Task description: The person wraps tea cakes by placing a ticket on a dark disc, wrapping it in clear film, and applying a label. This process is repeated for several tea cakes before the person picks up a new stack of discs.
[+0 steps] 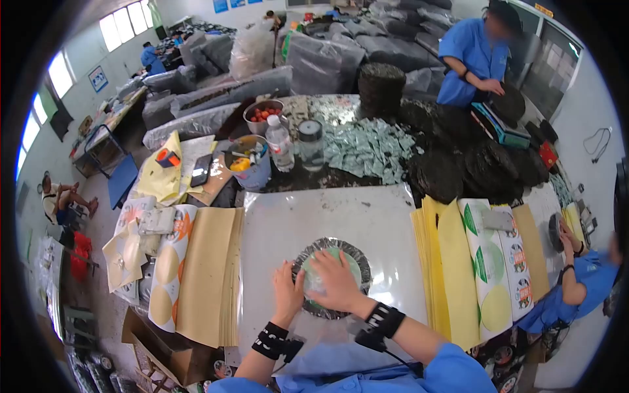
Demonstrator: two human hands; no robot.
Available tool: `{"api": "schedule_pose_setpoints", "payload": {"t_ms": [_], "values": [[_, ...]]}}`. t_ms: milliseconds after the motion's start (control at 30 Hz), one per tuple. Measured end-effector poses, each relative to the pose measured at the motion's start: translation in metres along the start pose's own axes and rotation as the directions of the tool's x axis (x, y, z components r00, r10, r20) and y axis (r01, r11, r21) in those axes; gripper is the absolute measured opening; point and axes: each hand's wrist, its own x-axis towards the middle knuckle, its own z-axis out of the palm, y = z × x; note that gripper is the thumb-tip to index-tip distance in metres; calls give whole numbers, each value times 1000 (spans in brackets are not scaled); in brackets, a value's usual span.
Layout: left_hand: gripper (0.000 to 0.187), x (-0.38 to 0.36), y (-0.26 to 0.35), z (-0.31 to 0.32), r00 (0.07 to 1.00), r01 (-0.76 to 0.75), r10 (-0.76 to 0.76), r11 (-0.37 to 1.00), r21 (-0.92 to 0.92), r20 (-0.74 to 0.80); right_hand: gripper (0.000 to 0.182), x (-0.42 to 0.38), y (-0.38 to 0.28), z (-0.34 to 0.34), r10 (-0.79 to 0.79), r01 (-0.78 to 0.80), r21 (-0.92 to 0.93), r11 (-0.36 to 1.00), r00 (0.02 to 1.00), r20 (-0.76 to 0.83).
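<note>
A round dark disc (362,254) with a crinkled clear rim and a pale green round label (350,265) lies on the glossy white board (262,262). My left hand (288,288) rests at the disc's left edge, fingers apart and pointing up. My right hand (333,281) lies flat over the label, its fingers spread. Neither hand grips anything. Both wrists wear black bands. Tan paper sheets (208,275) are stacked left of the board, and yellow sheets (452,268) stand to its right.
Behind the board are a bucket (252,175), a water bottle (280,144), a jar (310,145), green packets (367,147) and dark round cakes (436,175). One co-worker (475,56) stands at the back right, another (583,281) at the right. Cardboard box (170,350) lower left.
</note>
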Motion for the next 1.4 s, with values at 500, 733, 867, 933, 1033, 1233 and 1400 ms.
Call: {"api": "schedule_pose_setpoints", "payload": {"t_ms": [500,733,867,933,1033,1233,1400], "values": [[25,40,-93,-174,944,181,-157,982,59,-290,47,-56,-29,-14,-286,283,-42,958,942,-178],[31,147,-180,-227,924,50,260,646,762,-281,30,-74,-56,-17,-148,156,87,984,984,-101],[23,173,-207,-221,967,190,64,459,868,-245,27,-80,-54,-12,-115,127,100,987,986,-122],[20,177,-200,-226,974,206,-4,434,877,-227,27,-82,-58,-12,-97,110,114,987,989,-111],[18,180,-177,-244,967,219,-19,565,796,-252,29,-80,-57,-15,-95,108,129,986,990,-106],[20,209,-220,-288,909,341,-211,872,350,-359,34,-86,-49,-12,-135,145,105,984,986,-93],[21,118,-18,-308,809,49,138,953,299,-572,41,-94,-44,-5,-121,126,76,989,991,-60]]}}
